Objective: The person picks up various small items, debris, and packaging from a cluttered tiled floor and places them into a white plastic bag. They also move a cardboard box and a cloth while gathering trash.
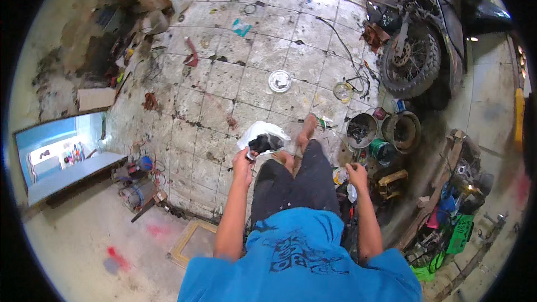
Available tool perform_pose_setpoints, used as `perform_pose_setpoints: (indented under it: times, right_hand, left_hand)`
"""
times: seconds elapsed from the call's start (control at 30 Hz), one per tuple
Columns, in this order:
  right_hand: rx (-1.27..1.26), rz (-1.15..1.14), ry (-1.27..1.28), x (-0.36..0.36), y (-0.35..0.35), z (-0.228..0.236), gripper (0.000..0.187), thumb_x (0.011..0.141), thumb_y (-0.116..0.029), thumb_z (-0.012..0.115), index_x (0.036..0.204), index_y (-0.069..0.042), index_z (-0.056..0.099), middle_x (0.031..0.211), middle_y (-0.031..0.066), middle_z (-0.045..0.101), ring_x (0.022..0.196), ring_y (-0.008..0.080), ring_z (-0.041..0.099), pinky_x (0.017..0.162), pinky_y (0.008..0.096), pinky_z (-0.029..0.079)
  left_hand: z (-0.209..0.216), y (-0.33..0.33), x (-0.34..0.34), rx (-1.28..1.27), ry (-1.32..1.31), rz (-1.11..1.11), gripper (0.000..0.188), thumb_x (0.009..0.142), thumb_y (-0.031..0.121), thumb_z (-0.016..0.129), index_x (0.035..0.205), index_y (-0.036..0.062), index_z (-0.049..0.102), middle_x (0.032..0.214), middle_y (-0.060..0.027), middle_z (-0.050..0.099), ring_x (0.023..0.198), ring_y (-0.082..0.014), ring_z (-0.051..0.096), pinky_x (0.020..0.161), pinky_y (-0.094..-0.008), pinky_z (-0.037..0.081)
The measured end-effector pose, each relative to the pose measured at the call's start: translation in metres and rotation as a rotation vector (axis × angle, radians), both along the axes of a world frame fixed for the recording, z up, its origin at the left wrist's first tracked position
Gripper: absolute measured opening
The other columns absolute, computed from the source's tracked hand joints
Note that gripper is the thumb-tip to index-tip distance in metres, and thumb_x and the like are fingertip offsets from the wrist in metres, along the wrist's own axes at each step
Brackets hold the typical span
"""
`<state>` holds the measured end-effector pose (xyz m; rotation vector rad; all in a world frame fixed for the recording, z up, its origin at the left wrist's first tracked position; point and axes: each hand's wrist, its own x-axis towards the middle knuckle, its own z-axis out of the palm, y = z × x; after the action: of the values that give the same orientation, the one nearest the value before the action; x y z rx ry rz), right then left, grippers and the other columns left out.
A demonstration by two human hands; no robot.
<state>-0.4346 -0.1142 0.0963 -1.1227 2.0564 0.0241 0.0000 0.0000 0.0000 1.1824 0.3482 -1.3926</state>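
My left hand (241, 165) is closed, with a small dark and silvery piece showing at its fingertips; its kind is too small to make out. Just beyond it, a black object (266, 144), perhaps a cloth or a moulded part, lies on a white plastic bag (255, 129) on the floor by my feet. Out to the right, my right hand (357, 175) has its fingers drawn together, and whatever they may hold is hidden. A yellow and white packet (339, 176) is close to that hand's left side.
A round white lid (279, 81) lies ahead on stained tiles. To the right are metal basins (362, 130), a green container (381, 151) and a wooden beam (433, 190). A dirt bike (414, 56) stands far right; a compressor-like machine (137, 193) is at left.
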Motion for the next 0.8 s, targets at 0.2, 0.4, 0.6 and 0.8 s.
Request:
perform_pose_setpoints:
  times: [0.2,0.4,0.6,0.8]
  right_hand:
    - [0.113,0.216,0.135,0.102,0.039,-0.268,0.051,0.085,-0.043,0.072,0.11,0.002,0.071,0.101,0.021,0.074,0.095,0.0363,0.072,0.081,0.0472,0.057]
    - [0.22,0.009,0.269,0.103,-0.086,-0.461,0.058,0.078,-0.046,0.075,0.107,0.004,0.071,0.115,0.0282,0.068,0.112,0.0407,0.065,0.094,0.0474,0.052]
    - [0.211,-0.077,0.283,0.12,-0.178,-0.58,0.09,0.073,-0.062,0.076,0.128,0.007,0.057,0.128,0.0305,0.061,0.121,0.0443,0.059,0.1,0.048,0.048]
    - [0.11,0.132,0.349,0.077,-0.227,-0.732,0.108,0.077,-0.078,0.061,0.14,0.009,0.049,0.144,0.0306,0.048,0.136,0.0439,0.046,0.113,0.0486,0.036]
  left_hand:
    - [0.065,0.048,0.127,0.422,-0.257,0.047,0.024,0.098,0.024,0.061,0.106,0.0008,0.061,0.096,-0.0099,0.066,0.09,-0.0216,0.066,0.082,-0.0359,0.053]
    - [-0.051,-0.051,0.187,0.38,-0.264,-0.026,0.026,0.101,0.024,0.059,0.108,-0.0005,0.061,0.094,-0.0094,0.066,0.091,-0.0206,0.065,0.089,-0.038,0.054]
    - [-0.153,-0.139,0.222,0.312,-0.334,-0.194,0.027,0.101,0.025,0.058,0.109,-0.0002,0.061,0.097,-0.0084,0.066,0.094,-0.0223,0.064,0.093,-0.0385,0.052]
    - [-0.247,-0.216,0.3,0.218,-0.348,-0.391,0.034,0.098,0.029,0.059,0.117,0.0014,0.059,0.105,-0.0092,0.065,0.104,-0.0245,0.061,0.105,-0.0422,0.044]
